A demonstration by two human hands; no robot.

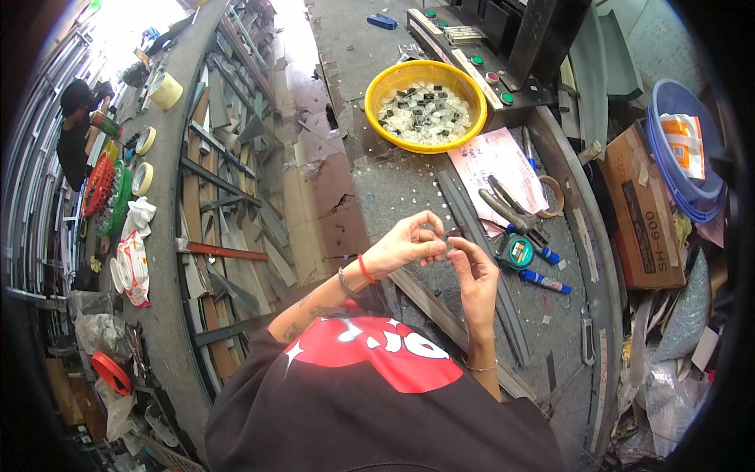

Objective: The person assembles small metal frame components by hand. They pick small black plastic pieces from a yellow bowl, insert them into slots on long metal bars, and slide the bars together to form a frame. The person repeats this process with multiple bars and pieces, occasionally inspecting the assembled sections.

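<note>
My left hand (410, 242), a red string and a dark band at its wrist, reaches in over the bench with thumb and fingers pinched. Its fingertips nearly meet those of my right hand (476, 277), which is also pinched. Something tiny sits between the fingertips, too small and too covered to name. Close beyond them lie long grey metal profiles (472, 224). Farther off stands a yellow plastic basket (383, 138) with many small clear and black pieces (425, 110) in it.
Right of my hands lie pliers (503, 206), a tape measure (517, 252), a blue marker (544, 282), a tape roll (553, 196) and written paper (481, 161). A dark machine (543, 47) stands behind. Cardboard box (641, 212) and blue basins (683, 102) are far right. Another person (75, 141) is far left.
</note>
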